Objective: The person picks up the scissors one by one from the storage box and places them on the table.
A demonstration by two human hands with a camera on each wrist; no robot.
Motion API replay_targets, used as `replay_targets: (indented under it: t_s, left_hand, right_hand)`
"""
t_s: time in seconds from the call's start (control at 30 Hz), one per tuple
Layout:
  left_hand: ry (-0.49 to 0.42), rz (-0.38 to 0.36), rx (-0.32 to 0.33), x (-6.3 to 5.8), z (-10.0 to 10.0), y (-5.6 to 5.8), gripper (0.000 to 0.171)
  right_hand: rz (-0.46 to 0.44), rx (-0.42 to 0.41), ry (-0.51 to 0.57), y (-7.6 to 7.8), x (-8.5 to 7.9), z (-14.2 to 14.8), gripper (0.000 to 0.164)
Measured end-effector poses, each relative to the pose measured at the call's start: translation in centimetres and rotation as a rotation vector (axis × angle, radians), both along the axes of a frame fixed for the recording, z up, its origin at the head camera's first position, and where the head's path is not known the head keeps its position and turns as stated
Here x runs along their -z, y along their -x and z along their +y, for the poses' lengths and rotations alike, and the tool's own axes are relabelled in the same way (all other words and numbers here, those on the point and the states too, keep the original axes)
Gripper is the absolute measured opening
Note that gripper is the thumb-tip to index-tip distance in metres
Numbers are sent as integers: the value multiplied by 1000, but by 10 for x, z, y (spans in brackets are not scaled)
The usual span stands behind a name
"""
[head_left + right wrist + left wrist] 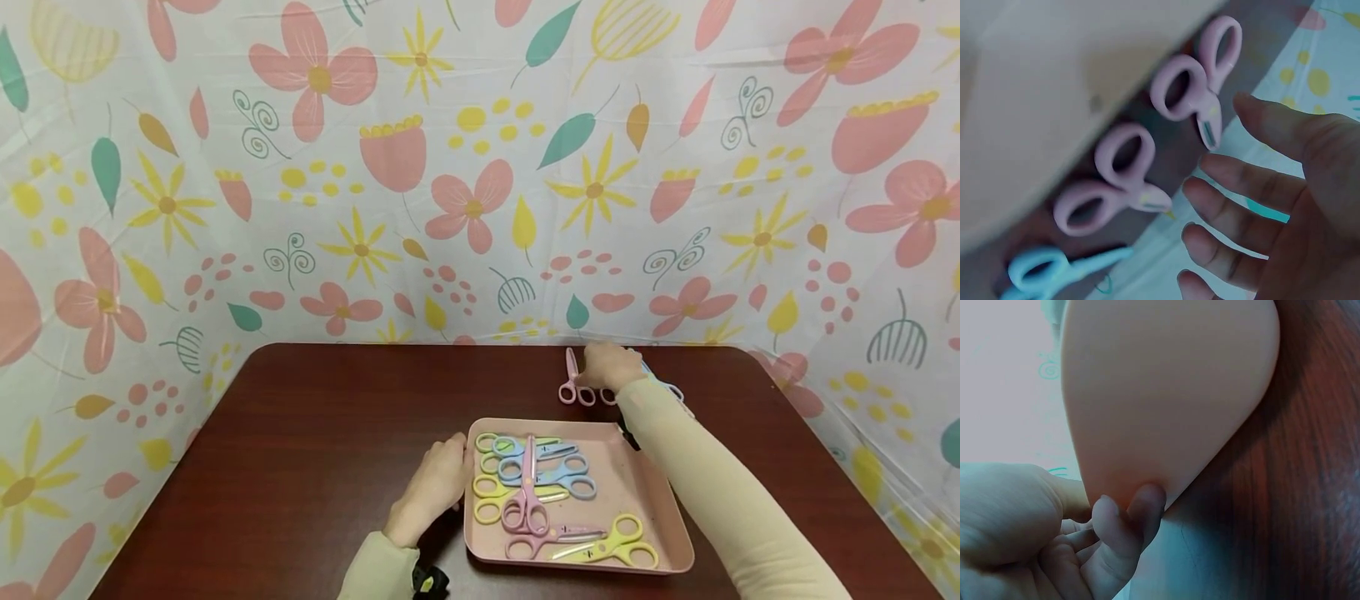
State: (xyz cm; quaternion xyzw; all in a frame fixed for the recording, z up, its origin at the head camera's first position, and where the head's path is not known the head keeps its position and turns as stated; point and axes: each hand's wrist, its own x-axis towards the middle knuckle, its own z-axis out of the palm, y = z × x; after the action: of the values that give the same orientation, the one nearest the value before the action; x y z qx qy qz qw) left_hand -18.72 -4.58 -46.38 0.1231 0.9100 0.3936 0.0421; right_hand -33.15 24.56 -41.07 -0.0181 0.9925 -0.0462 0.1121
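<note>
A shallow pink tray point(630, 467) holds several scissors, including a pink pair point(527, 492) lying across blue scissors point(551, 477), and yellow scissors point(613, 546) along its near side. At the tray's left side, my left hand point(431, 482) grips the rim; fingers point(1147, 509) press the outer wall in the left wrist view. Beyond the tray, my right hand point(613, 367) reaches over scissors by the table's far edge. The right wrist view shows its fingers point(1229, 212) spread and holding nothing, beside two pink scissors point(1207, 106) and blue scissors point(1063, 272).
A dark brown wooden table point(337, 433) lies under everything. Behind it hangs a white cloth point(465, 292) printed with flowers and leaves. My right sleeve point(720, 483) passes over the tray's right side.
</note>
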Motion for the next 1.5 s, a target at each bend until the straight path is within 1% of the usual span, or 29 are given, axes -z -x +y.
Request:
replay_targets:
  t_s: [0.07,0.2,0.33,0.47,0.63,0.73,0.8,0.9,1.03,1.13,1.2,1.33,1.5]
  left_hand:
    - [0,2,1,0,0,0,19]
    - [-7,-20,-10,0,1,0,20]
    - [-12,-32,-12,0,1,0,20]
    - [1,-28,-11,-1,2,0,20]
    - [-3,-49,-2,-3,1,1,21]
    - [-8,-60,-2,-4,0,1,21]
    - [-7,-57,-4,-3,-1,1,20]
    - [-9,-58,-5,-2,-1,0,20]
    - [-13,-51,-3,-3,-1,-1,19]
    - [-5,-32,-4,-4,-1,-1,19]
    - [-3,-29,-3,-4,-1,-1,19]
    - [-5,-30,0,-2,0,-2,19]
    - [-3,-14,0,-1,0,-1,19]
  right_hand:
    - [16,-20,-9,-2,-6,4,31]
    - [60,-69,-8,-8,-20,8,28]
    - [125,-137,-14,-16,-27,9,28]
    - [201,-216,-33,-26,-28,4,25]
    - [285,-288,-48,-41,-26,-7,25]
    - [353,-354,-48,-53,-24,-14,27]
    - [393,-397,-39,-62,-23,-18,25]
    - [459,-461,-22,-75,-20,-20,18]
    - [525,-527,11,-95,-21,-20,10]
    - [544,-564,16,-108,-24,-20,10]
    - [535,-583,7,-115,-24,-19,11]
    - [526,-621,9,-131,-18,-14,13]
    - [476,-624,37,-150,-6,0,18]
